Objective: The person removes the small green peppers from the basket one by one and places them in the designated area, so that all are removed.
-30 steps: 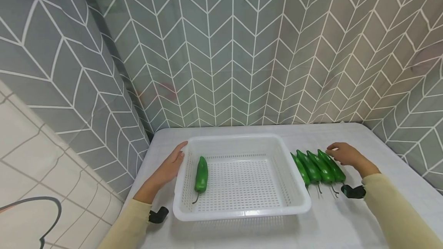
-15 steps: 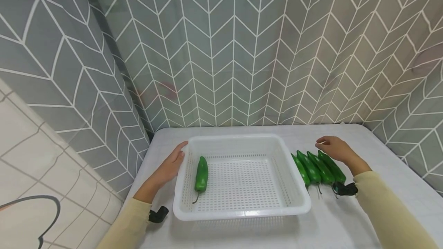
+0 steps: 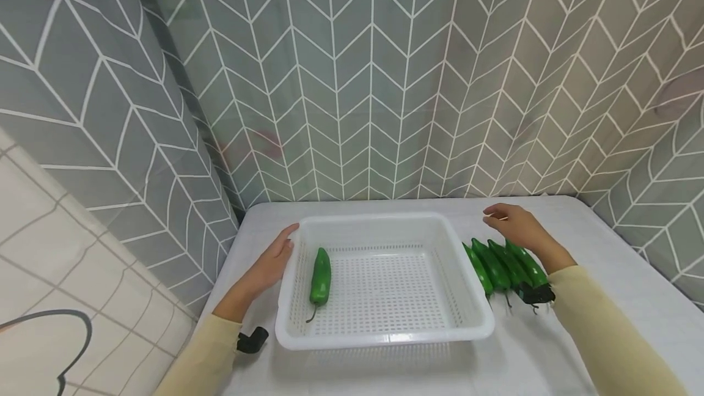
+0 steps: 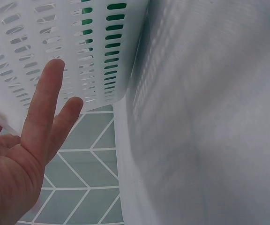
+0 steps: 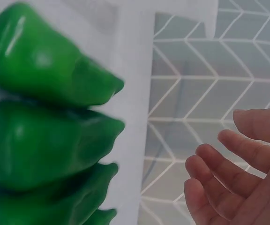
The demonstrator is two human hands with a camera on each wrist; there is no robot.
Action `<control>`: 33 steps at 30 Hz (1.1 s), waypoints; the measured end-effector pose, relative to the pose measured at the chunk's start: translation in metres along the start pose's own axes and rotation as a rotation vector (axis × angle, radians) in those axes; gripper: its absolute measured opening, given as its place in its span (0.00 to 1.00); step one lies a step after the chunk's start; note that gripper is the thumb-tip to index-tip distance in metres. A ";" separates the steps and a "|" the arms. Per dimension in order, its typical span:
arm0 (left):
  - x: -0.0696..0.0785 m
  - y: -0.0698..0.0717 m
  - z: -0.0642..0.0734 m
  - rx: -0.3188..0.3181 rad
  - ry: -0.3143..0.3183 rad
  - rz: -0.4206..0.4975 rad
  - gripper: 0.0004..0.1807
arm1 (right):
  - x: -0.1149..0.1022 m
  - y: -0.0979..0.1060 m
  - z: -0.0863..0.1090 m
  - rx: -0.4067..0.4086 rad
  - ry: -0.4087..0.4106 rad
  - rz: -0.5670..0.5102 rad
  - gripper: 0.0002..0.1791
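Note:
A white perforated plastic basket (image 3: 379, 340) stands on the cloth-covered table, with one green chili pepper (image 3: 320, 280) lying at its left side. My left hand (image 3: 271, 266) holds the basket's left rim; in the left wrist view two straight fingers (image 4: 43, 101) lie along the outer wall. Several more green peppers (image 3: 493, 266) lie side by side to the right of the basket, tips pointing away. Over their far ends hovers my right hand (image 3: 519, 225), holding nothing, its fingers loosely bent. The right wrist view shows the peppers (image 5: 50, 145) beside the hand, apart from it.
A white cloth (image 3: 418, 377) covers the table. Behind it hangs a grey curtain (image 3: 352, 78) with white chevron lines, and a white tiled surface (image 3: 99, 298) is at the left. Black wrist devices (image 3: 252, 341) sit at both forearms.
My right hand has moved left and farther back, from beside the rightmost pepper to above the peppers' tips. My left hand, the basket and the peppers stay where they were.

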State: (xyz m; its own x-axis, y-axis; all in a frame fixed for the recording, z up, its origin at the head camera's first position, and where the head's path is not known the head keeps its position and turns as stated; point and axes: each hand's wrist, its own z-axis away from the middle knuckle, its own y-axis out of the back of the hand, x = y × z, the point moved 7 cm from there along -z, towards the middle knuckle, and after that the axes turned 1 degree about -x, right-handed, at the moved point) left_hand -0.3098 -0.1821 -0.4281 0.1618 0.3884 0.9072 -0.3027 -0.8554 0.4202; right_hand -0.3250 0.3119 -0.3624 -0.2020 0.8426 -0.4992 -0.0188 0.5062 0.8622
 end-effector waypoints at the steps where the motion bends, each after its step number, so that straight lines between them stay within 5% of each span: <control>1: 0.001 0.000 0.000 -0.003 -0.006 0.002 0.29 | -0.004 0.001 -0.001 0.002 0.006 -0.002 0.24; 33: 0.002 0.000 0.001 -0.004 -0.008 0.007 0.29 | -0.116 -0.021 -0.037 -0.023 0.227 -0.079 0.17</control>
State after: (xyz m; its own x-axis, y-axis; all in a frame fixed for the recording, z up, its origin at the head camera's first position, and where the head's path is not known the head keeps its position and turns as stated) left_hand -0.3087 -0.1819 -0.4265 0.1675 0.3792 0.9100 -0.3075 -0.8569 0.4137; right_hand -0.3372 0.1967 -0.3193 -0.4140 0.7365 -0.5349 -0.0648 0.5623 0.8244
